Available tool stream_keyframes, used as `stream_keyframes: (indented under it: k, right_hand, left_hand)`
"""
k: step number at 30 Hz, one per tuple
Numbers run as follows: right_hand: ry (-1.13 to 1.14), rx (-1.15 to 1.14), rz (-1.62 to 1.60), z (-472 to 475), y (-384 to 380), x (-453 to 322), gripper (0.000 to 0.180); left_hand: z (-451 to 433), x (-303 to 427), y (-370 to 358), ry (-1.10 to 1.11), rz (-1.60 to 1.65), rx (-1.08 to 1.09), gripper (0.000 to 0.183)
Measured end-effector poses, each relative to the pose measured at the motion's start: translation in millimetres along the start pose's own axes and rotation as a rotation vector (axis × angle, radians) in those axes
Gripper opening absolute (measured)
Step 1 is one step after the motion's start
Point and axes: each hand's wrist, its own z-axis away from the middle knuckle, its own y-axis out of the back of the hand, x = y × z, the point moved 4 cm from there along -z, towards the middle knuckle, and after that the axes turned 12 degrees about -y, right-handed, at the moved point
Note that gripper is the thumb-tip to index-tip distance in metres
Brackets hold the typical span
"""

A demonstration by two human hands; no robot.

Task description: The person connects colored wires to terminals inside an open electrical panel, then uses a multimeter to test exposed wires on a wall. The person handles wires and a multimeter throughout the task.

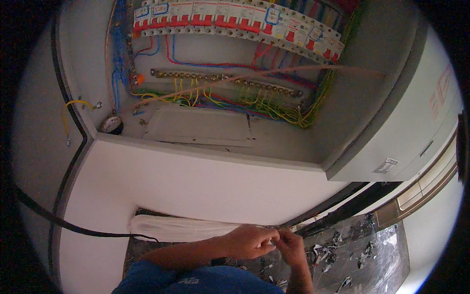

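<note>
My left hand (pixel 252 241) and my right hand (pixel 292 245) meet in front of my body, below the open electrical distribution box (pixel 286 145). Their fingertips are pinched close together. Whether something small lies between them is hidden by the fingers and blur. Above, out of reach of both hands' present position, a row of circuit breakers (pixel 227 22) with red toggles crosses the box. Under it sits a brass terminal bar (pixel 194 76) with yellow-green earth wires (pixel 301 119) bundled beneath. A thin copper-coloured strand (pixel 227 79) runs slantwise across the box.
A roll of tape (pixel 112 125) stands in the box's lower left corner. The box door (pixel 40 154) hangs open at left, joined by a yellow earthing lead (pixel 65 117). A black cable (pixel 84 231) crosses low left. A white wrapped roll (pixel 176 228) and scraps (pixel 325 253) lie on the floor.
</note>
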Motion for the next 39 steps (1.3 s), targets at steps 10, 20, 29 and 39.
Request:
stream_keyframes:
  k: [10, 20, 29, 39]
  right_hand:
    - [-0.339, -0.187, 0.683, 33, 20, 266, 0.051]
    - [-0.622, 0.324, 0.184, 184, 112, 470, 0.039]
    - [-1.186, 0.728, -0.575, 430, 72, 605, 0.038]
    - [-1.225, 0.690, -0.826, 399, 54, 663, 0.029]
  left_hand:
    - [-44, -27, -157, -0.009, 0.039, -0.558, 0.044]
    - [-147, 84, -274, 0.307, 1.575, -0.620, 0.083]
    - [-184, 271, -393, -0.463, 1.898, -1.179, 0.114]
    - [-337, 206, -467, -0.476, 1.932, -1.253, 0.115]
